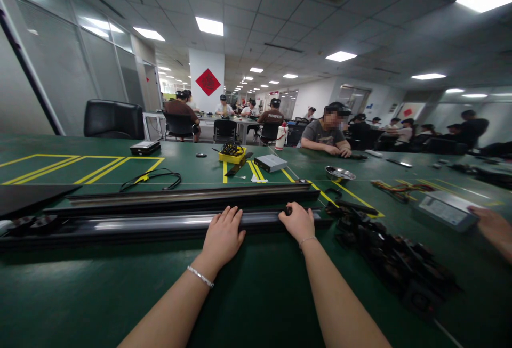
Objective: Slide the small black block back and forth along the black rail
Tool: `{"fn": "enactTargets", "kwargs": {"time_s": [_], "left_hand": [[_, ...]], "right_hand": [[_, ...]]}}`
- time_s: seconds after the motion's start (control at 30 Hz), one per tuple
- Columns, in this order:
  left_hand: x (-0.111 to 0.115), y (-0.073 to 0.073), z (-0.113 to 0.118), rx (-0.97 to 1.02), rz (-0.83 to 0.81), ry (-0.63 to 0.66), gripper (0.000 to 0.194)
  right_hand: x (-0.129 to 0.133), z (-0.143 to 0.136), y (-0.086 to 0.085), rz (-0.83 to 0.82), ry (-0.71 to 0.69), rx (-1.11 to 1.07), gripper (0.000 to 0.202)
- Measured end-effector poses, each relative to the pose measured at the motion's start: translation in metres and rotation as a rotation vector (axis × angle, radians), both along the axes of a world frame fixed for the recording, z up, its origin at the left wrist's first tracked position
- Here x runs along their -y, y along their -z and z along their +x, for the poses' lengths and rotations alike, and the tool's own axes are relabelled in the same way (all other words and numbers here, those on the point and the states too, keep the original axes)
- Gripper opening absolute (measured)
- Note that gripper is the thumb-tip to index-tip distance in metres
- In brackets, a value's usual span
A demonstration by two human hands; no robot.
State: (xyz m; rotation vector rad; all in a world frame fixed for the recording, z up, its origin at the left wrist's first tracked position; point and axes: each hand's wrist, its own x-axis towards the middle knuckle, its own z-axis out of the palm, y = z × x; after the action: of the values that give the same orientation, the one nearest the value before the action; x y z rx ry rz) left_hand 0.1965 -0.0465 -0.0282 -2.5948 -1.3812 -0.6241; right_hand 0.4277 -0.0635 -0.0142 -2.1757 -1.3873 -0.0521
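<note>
A long black rail with a shiny metallic inner strip [160,224] lies across the green table. My left hand [224,236] rests on its near edge, fingers stretched out flat over the strip. Near the rail's right end, my right hand [298,221] has its thumb and index finger closed round a small black piece [288,211], whose shape is mostly hidden. Just behind lies a second long dark rail [192,195], parallel to the first. Black parts [46,224] sit at the left end of the near rail.
Right of the rails lies a pile of black parts [392,257]. Another person's hand [494,228] touches a silver box [448,209] at the right. Farther back are a metal bowl [340,173], a yellow tray [232,156], a grey box [271,163] and a seated person [326,135].
</note>
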Motion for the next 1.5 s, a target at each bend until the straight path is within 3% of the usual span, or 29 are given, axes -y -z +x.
{"fn": "enactTargets", "kwargs": {"time_s": [1.13,1.5], "left_hand": [[0.0004,-0.0010,-0.0006,-0.003,0.001,0.001,0.050],[0.0004,0.0000,0.0002,-0.001,0.002,-0.004,0.050]], "right_hand": [[0.0013,0.0031,-0.0014,0.003,-0.024,0.010,0.025],[0.0036,0.0006,-0.0010,0.030,0.033,0.030,0.023]]}}
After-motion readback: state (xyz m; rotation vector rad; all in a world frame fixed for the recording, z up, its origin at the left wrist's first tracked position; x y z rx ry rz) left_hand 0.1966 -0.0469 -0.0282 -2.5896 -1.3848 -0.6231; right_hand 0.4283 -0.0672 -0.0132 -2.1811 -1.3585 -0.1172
